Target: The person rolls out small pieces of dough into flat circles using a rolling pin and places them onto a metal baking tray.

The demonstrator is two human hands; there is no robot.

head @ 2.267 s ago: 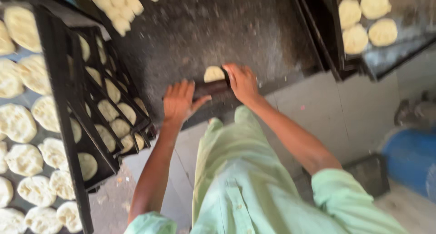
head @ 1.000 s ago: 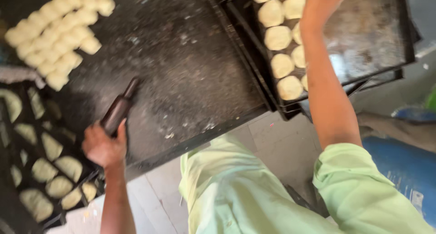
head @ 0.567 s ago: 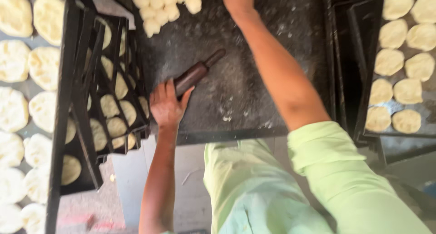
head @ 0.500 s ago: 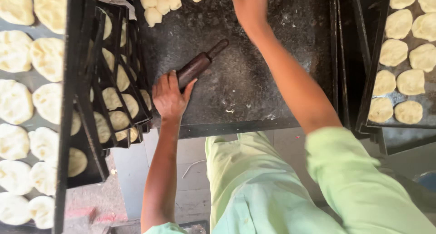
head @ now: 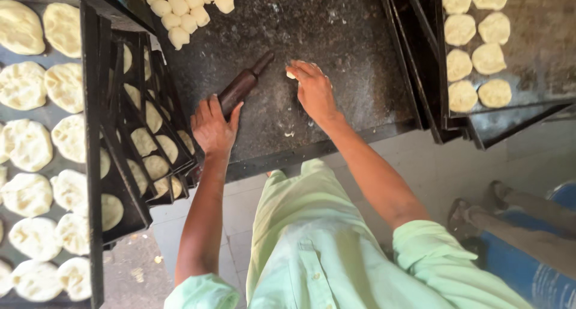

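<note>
Head view — hands on rolling pin [head: 243, 86], dough ball [head: 292, 74]

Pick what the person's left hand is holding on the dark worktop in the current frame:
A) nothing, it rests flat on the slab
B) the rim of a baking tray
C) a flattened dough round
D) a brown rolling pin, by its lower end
D: the left hand grips the lower end of the brown rolling pin, which lies slanted on the dark worktop, while the right hand holds a small dough piece.

Rolling pin [head: 243, 86] left of dough piece [head: 291, 74]
</note>
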